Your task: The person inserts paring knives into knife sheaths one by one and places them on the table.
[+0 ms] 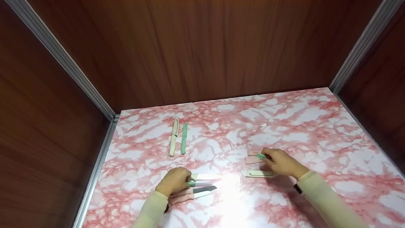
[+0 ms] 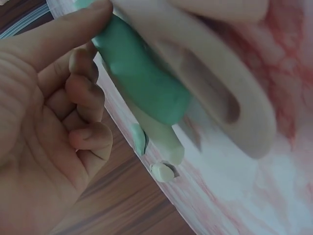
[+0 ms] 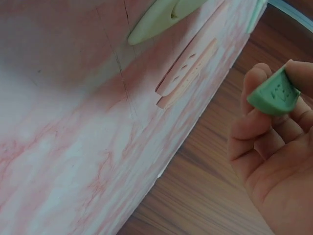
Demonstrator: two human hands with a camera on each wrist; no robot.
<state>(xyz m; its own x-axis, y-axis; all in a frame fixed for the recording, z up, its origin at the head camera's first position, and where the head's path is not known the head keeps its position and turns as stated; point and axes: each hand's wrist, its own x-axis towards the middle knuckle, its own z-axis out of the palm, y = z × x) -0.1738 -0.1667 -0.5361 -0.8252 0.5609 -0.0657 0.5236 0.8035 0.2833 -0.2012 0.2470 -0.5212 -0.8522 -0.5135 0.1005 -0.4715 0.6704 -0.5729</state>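
My left hand [image 1: 175, 181] pinches the handle of a green knife [image 2: 139, 73] between thumb and fingers; its grey blade points right in the head view. A cream-handled knife [image 1: 194, 176] lies just beyond it, and two pink-handled knives [image 1: 183, 198] lie on the near side, blades bare. Over on the right, my right hand [image 1: 281, 161] grips a small green blade sheath [image 3: 276, 95] with thumb and fingers. Below and beside that hand lie two pink sheaths [image 1: 253, 160] and a cream sheath with a slot [image 1: 261, 174]. The fingers partly cover the pink ones.
A cream knife [image 1: 173, 144] and a green knife [image 1: 184, 139], both in sheaths, lie side by side toward the back left of the red-and-white marbled table [image 1: 300, 126]. Brown wood-look panels [image 1: 196, 50] with metal corner rails [image 1: 360, 44] stand around the table.
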